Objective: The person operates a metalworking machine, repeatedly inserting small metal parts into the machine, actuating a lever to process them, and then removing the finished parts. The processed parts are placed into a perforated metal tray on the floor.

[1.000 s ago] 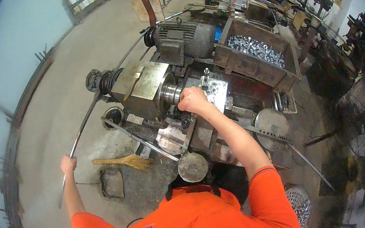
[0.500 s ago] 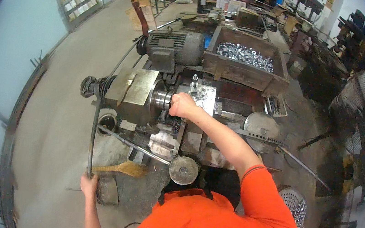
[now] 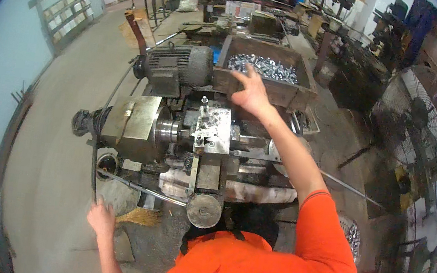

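My right hand [image 3: 253, 94] is stretched over the near wall of a wooden box [image 3: 295, 98], its fingers apart and nothing visible in them. Inside the box lies a heap of small shiny metal parts [image 3: 266, 68]. At the lower left, my left hand [image 3: 102, 217] is closed at the lower end of a long dark lever [image 3: 94, 167]. That lever runs up to the left end of a lathe headstock [image 3: 131, 122]. The bright spindle nose [image 3: 166, 129] faces a metal tool block [image 3: 215, 130] with upright bolts on it.
A motor [image 3: 179, 66] stands behind the headstock. In front are a round metal disc [image 3: 203, 211], a slanting rod [image 3: 151, 189] and a straw broom [image 3: 141, 216]. A caged fan [image 3: 412, 115] stands at right, with a basket of metal parts [image 3: 351, 239] lower right.
My right hand has left the spindle nose, moved back and right to the box, and spread its fingers. My left hand stays at the lever. The whole view has shifted slightly.
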A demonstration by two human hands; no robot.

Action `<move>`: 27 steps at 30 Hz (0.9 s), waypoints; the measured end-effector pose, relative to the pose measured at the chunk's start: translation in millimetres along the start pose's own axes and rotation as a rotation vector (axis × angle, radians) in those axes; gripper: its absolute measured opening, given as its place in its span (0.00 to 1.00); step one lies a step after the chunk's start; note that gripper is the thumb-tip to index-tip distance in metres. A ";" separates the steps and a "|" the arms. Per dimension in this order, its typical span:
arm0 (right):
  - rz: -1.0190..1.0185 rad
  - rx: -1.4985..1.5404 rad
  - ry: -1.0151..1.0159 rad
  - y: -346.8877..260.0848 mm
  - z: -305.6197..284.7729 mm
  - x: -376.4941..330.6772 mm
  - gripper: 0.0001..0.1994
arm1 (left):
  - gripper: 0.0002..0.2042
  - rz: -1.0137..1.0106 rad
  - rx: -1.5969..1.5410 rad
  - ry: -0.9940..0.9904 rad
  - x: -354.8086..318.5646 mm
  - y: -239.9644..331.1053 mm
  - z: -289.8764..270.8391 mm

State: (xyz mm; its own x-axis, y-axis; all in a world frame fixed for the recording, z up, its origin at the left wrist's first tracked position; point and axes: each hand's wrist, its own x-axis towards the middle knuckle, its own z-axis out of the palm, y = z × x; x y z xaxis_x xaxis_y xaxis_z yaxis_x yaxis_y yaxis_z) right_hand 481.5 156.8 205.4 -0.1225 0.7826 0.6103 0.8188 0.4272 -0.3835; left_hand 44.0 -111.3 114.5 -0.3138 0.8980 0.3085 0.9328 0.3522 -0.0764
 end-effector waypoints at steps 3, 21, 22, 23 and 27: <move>-0.006 0.202 -0.138 0.0 -13.8 -61.5 0.26 | 0.15 0.250 -0.752 -0.154 18.3 39.5 -2.0; 1.070 -0.664 -0.440 133.0 -232.5 -560.0 0.08 | 0.14 0.361 -0.568 -0.258 41.5 143.4 103.6; 1.069 -0.703 -0.467 127.4 -224.3 -557.4 0.09 | 0.14 0.358 -0.543 -0.261 41.7 141.2 105.1; 1.143 -0.580 -0.690 116.2 -227.0 -536.1 0.11 | 0.14 0.362 -0.550 -0.267 41.3 140.3 103.8; 1.096 -0.608 -0.989 131.7 -212.2 -529.5 0.14 | 0.14 0.371 -0.603 -0.198 38.5 140.0 105.1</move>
State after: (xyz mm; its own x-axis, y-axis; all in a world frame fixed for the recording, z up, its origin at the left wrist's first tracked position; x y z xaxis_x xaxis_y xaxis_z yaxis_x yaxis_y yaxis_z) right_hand 773.2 -297.4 -21.1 0.5479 0.6521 -0.5240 0.8139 -0.5604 0.1537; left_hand 143.9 0.4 16.0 0.0690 0.9809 0.1820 0.9013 -0.1395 0.4100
